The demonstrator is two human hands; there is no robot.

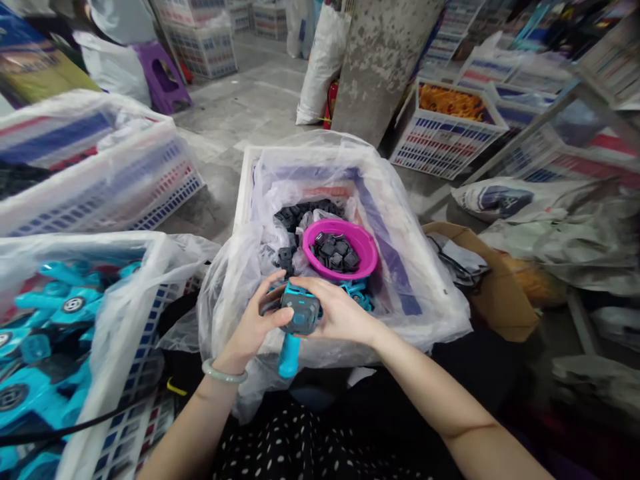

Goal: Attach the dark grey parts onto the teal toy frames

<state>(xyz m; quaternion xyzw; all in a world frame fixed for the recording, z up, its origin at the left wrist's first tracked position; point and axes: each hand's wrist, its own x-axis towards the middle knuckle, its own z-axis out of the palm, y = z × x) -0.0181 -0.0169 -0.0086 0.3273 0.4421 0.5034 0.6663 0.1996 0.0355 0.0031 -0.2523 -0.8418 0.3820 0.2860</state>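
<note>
Both hands hold one blue and dark grey plastic toy part (300, 310), its bright blue stem pointing down toward my lap. My left hand (263, 317) wraps its left side, the thumb lying across the dark face. My right hand (340, 308) grips it from the right, fingers over the top edge. Just beyond, a magenta bowl (370, 257) full of small dark grey plastic pieces (334, 252) sits in a plastic-lined white crate (435, 293). More dark pieces (300, 215) lie behind and left of the bowl. Other blue parts (357, 290) show partly behind my right hand.
At my left stands a crate (160, 267) of blue toy parts (75, 300), a black cable (90, 427) crossing it. Another lined crate (150, 173) is behind it. A cardboard box (510, 313) stands at right. Farther back are a concrete pillar (380, 60) and a crate of orange pieces (450, 143).
</note>
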